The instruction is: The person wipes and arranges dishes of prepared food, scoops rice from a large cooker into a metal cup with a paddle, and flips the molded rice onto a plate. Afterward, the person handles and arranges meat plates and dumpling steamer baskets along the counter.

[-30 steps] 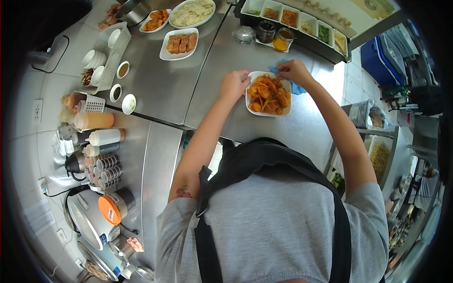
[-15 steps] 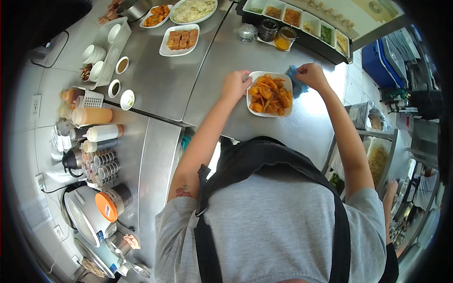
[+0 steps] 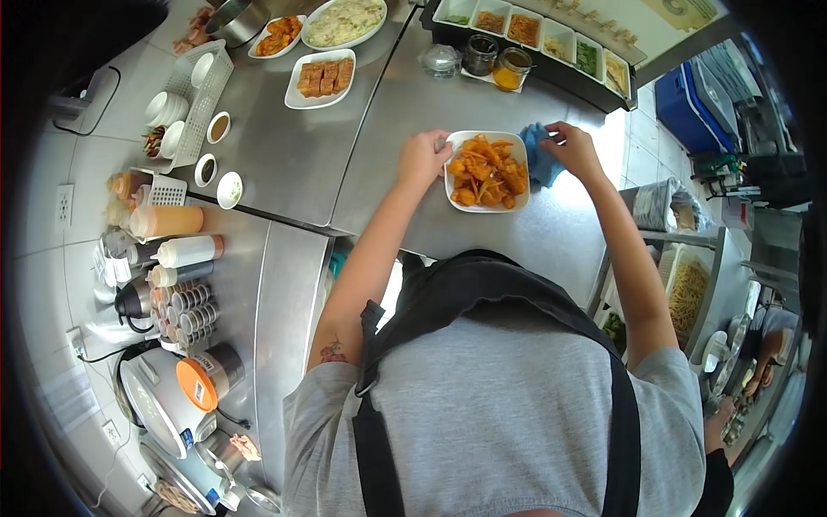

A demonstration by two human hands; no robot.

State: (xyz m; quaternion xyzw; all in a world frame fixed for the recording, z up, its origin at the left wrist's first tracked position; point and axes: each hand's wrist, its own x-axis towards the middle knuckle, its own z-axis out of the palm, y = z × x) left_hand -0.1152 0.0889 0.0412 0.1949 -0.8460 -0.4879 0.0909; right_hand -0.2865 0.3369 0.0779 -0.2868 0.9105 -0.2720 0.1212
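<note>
A white square dish [image 3: 450,196] of orange, sauce-coated food pieces with carrot-like strips stands on the steel counter in front of me. My left hand [image 3: 424,158] grips its left rim, thumb and fingers closed on the edge. On the other side, a crumpled blue cloth [image 3: 541,157] lies against the dish's right edge. The fingers of my right hand [image 3: 575,150] pinch the upper right part of this cloth.
Condiment tubs [image 3: 556,45] line the back, with glass jars [image 3: 511,69] before them. A plate of sliced browned food [image 3: 326,77] and small sauce cups [image 3: 219,127] sit left. Squeeze bottles [image 3: 185,252] fill the left side. Another person's hand [image 3: 719,418] shows at lower right.
The view has shifted slightly, so the counter items appear a little further left. My right fingers have shifted on the cloth, which looks more spread out. My left hand keeps its hold.
</note>
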